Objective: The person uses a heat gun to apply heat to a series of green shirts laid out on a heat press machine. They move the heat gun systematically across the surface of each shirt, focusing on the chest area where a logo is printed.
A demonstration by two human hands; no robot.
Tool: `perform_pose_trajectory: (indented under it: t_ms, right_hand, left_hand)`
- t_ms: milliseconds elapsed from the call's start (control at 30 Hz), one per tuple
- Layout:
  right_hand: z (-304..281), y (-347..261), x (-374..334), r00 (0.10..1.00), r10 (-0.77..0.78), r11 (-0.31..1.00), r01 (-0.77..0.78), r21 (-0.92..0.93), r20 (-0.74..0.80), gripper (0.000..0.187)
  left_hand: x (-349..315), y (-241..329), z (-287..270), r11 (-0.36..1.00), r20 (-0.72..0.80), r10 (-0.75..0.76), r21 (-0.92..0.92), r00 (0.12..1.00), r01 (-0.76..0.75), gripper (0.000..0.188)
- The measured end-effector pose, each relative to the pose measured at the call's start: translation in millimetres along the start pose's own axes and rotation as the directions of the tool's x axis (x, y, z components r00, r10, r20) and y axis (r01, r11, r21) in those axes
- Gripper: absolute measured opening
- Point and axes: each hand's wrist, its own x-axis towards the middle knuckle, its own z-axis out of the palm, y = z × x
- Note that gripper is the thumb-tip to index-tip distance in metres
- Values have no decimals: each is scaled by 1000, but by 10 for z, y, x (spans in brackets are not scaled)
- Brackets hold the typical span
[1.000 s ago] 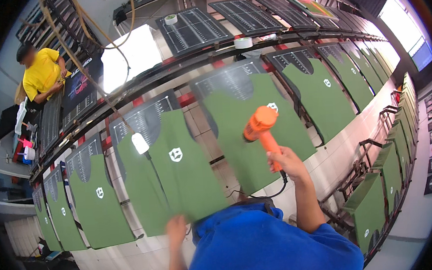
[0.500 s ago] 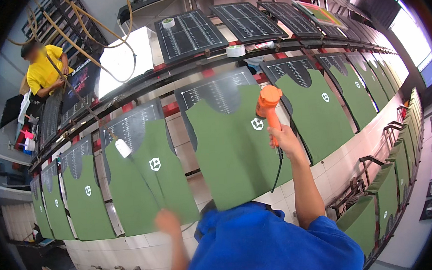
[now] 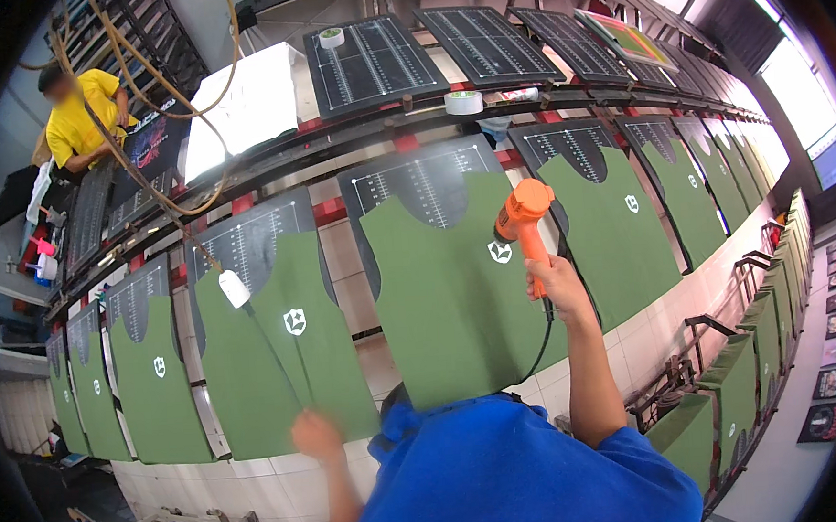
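My right hand [image 3: 561, 286] is wrapped round the handle of an orange heat gun [image 3: 529, 202]. Its dark nozzle points down close to a white shield emblem [image 3: 500, 253] on a green cut fabric piece [image 3: 430, 308]. This piece lies flat on a dark board [image 3: 423, 179] with white ruled marks. Farther left, my left hand [image 3: 316, 435], slightly blurred, is closed on a dark power cord [image 3: 273, 356]. The cord rises to a white socket connector [image 3: 234, 288] hanging over the neighbouring green piece [image 3: 254, 395]. A second cord section [image 3: 543, 349] drops from the heat gun's handle.
Similar green pieces on boards run along both sides, with another row [image 3: 737, 385] at right. Behind a dark rail [image 3: 362, 130] lie bare marked boards [image 3: 368, 68], tape rolls [image 3: 464, 102] and a white sheet [image 3: 246, 109]. A person in yellow [image 3: 84, 123] works at far left. Brown hoses hang nearby.
The whole view has shifted slightly. My right hand still keeps the heat gun by the same emblem. My left hand has moved a little left and toward me with the cord.
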Motion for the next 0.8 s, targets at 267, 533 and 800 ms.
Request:
perform_pose_trajectory:
  t_ms: [267, 533, 800]
  right_hand:
    - [39, -31, -57, 998, 58, 998, -58, 0, 20, 25]
    - [13, -90, -161, 992, 125, 992, -125, -19, 5, 26]
    - [-147, -65, -239, 991, 105, 992, -98, -80, 83, 25]
  left_hand:
    - [-11, -2, -6, 1000, -16, 15, 17, 1000, -15, 30]
    - [6, 0, -22, 998, 18, -25, 53, 1000, 24, 30]
    - [-2, 62, -77, 999, 22, -33, 17, 999, 33, 34]
